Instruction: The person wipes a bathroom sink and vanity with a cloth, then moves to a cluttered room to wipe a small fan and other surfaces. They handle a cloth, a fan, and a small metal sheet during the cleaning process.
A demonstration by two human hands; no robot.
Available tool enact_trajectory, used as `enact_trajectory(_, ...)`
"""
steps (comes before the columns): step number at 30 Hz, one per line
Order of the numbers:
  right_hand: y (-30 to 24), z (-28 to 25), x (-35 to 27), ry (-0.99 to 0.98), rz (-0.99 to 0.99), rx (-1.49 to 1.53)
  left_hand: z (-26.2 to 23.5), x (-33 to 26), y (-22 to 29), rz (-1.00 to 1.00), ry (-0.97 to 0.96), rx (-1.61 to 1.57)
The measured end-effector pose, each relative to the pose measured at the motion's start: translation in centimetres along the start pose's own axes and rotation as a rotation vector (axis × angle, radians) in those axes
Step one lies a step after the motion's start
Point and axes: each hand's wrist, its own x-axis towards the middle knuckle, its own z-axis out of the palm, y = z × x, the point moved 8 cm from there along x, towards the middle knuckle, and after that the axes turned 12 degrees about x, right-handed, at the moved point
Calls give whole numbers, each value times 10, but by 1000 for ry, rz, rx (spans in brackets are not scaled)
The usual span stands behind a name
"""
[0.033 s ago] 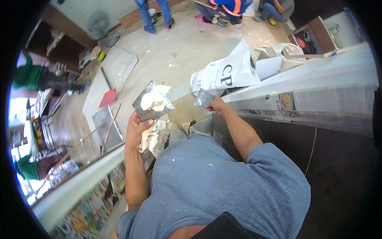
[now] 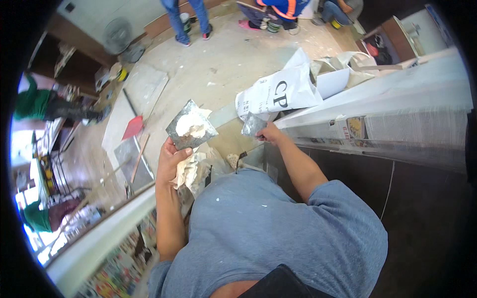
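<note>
My left hand (image 2: 171, 161) is closed on a square metal plate (image 2: 175, 126), its thumb on the near corner. A lump of white putty (image 2: 191, 124) lies on the plate and hangs over its far edge. Crumpled cream-coloured material, perhaps paper or dried putty (image 2: 186, 171), shows just below that hand. To the right, my right hand (image 2: 271, 133) grips a flat grey metal scraper (image 2: 253, 125), its blade pointing left, apart from the plate. The scraper's handle is hidden in my fingers. A large white printed sack (image 2: 271, 94) lies just beyond the scraper.
A long ledge (image 2: 397, 97) partly covered with newspaper runs along my right, above a dark panel (image 2: 338, 174). A red dustpan (image 2: 133, 127) and boards (image 2: 130, 154) lie on the floor at left. Several co-workers are farther off, one in blue jeans (image 2: 174, 20). A fan (image 2: 118, 36) stands far left.
The surroundings have shifted slightly in the picture. Both hands keep their grips, and the plate and scraper stay almost where they were.
</note>
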Motion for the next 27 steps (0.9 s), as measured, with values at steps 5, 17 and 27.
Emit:
enact_trajectory(5, 3, -7, -19, 145, 79, 194, 35, 96, 35, -57, -238, 34)
enact_trajectory(17, -83, -63, -25, 537, -55, 490, 87, 275, 123, -157, -604, 257)
enact_trajectory(27, 23, -91, -16, 769, 168, 415, 225, 386, 150, -290, -902, 436)
